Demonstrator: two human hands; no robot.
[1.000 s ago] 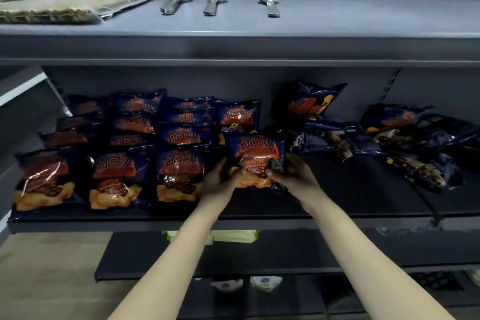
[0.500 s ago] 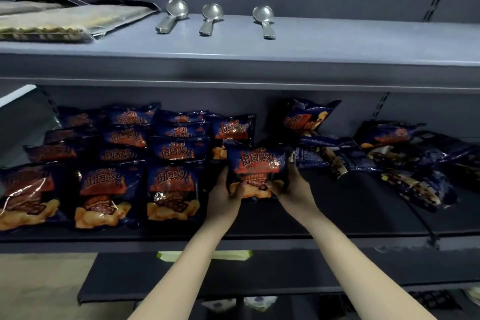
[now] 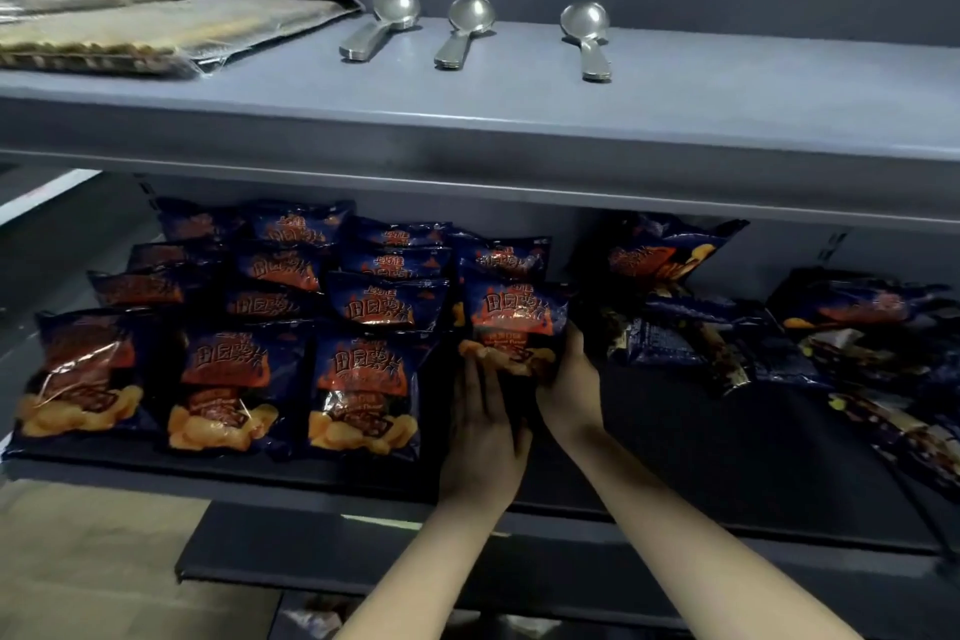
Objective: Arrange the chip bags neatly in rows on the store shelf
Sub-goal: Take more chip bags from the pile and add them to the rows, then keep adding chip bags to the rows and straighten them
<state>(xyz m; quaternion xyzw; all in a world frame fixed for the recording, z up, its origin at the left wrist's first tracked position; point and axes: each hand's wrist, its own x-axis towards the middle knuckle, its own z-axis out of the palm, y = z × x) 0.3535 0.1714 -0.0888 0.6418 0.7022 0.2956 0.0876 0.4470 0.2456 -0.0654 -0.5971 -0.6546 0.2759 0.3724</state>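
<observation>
Shelving: grey metal store racking against a dark back wall, dimly lit.
Lower shelf [image 3: 363, 556]: dark board nearest the viewer, below the forearms.
Left hand [image 3: 485, 437]: fingers nearly straight, pressed flat against the lower left edge of the chip bag [image 3: 514, 322]; nothing is clasped.
Right hand [image 3: 571, 390]: cupped round the bag's lower right corner, its fingertips hidden behind the foil.
Chip bag: dark blue with orange print, leaning upright on the store shelf [image 3: 701, 457], just right of the third column and in front of another bag.
Handling: probably light, air-puffed and crinkly. The foil looks slippery and the chips inside would crush, so hold it by the side seams or bottom corners and guide it rather than squeeze.
Front row [image 3: 228, 385]: three bags side by side, faces forward; the held one makes a fourth column.
Rows behind [image 3: 387, 307]: about three more per column (overlap hides an exact count).
Loose heap [image 3: 857, 327]: unsorted bags lying flat at the right, well apart from the rows, with one propped against the back wall; number unclear.
Upper shelf [image 3: 675, 109]: pale grey.
Spoons [image 3: 465, 31]: three metal ones, bowls toward the wall.
Wrapped mats [image 3: 171, 26]: two flat packs at far left.
</observation>
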